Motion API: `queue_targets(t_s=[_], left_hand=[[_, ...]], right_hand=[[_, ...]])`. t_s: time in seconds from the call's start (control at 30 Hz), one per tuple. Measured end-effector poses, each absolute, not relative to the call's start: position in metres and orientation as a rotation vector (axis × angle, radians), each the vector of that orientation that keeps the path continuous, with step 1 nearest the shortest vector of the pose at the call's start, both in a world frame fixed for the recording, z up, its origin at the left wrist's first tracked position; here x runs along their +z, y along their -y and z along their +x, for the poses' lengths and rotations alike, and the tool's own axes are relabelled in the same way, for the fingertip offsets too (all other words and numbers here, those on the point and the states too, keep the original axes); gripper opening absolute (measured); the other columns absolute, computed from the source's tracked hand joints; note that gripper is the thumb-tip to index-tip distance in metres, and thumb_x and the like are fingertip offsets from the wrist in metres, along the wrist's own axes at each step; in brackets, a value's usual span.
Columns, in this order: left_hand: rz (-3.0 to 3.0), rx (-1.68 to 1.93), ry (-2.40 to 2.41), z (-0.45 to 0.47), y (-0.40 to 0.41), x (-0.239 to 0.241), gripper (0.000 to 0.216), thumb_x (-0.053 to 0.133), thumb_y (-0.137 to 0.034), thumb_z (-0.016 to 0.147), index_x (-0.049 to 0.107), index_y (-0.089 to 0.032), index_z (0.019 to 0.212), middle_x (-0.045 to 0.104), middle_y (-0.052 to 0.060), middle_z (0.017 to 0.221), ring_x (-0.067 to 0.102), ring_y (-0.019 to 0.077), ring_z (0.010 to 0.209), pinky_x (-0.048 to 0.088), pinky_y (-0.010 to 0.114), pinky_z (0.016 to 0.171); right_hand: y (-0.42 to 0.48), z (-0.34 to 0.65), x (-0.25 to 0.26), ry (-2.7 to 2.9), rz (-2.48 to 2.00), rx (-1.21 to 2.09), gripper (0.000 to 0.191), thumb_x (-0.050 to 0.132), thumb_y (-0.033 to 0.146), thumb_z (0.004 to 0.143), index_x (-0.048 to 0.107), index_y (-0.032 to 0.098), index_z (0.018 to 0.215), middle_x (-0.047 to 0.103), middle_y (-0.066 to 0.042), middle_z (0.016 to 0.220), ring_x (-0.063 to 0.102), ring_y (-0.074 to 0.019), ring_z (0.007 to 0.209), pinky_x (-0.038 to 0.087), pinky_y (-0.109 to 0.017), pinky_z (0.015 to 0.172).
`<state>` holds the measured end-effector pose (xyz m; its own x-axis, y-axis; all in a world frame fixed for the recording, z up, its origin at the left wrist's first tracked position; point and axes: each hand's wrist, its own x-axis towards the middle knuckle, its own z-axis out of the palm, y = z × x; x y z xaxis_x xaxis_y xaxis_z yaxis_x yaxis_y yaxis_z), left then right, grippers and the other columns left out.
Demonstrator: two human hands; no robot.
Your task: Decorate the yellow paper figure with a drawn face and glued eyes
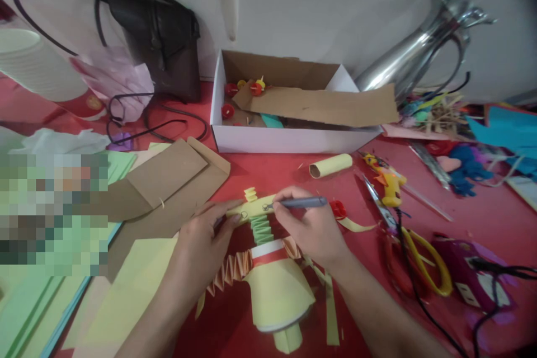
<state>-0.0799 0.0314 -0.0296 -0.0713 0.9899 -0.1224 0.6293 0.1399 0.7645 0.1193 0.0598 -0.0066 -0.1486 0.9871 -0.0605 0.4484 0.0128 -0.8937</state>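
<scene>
The cup (pixel 279 296) and bar (pixel 255 206) are matt yellow paper, the neck (pixel 262 228) pleated green paper. At twelve o'clock the box (pixel 293 140) is matt cardboard; at two, the jug (pixel 403 67) is glossy metal.

Box (pixel 293 140) ahead, scissors (pixel 380 204) right; gap beyond paper figure (pixel 277 291).

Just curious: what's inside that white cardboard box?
Small red and yellow round pieces and a teal scrap; a brown cardboard sheet lies across the white cardboard box, hiding the rest.
</scene>
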Motion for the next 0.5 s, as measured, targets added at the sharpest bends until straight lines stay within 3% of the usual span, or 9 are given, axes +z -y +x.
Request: queue_targets(t_s=[0.5], left_hand=[[1.549, 0.715, -1.779, -0.0795, -0.0313, -0.0294, 0.030, 0.054, -0.039, 0.089, 0.071, -0.033, 0.113, 0.071, 0.000, 0.115, 0.065, 0.0223, 0.108, 0.049, 0.039, 0.095]], right_hand=[[-0.0600, 0.1191, -0.0076, 1.645, -1.481, 1.116, 0.006, 0.058, 0.021, 0.083, 0.062, 0.022, 0.079, 0.065, 0.000, 0.072, 0.060, -0.0152, 0.070, 0.046, -0.026, 0.061]])
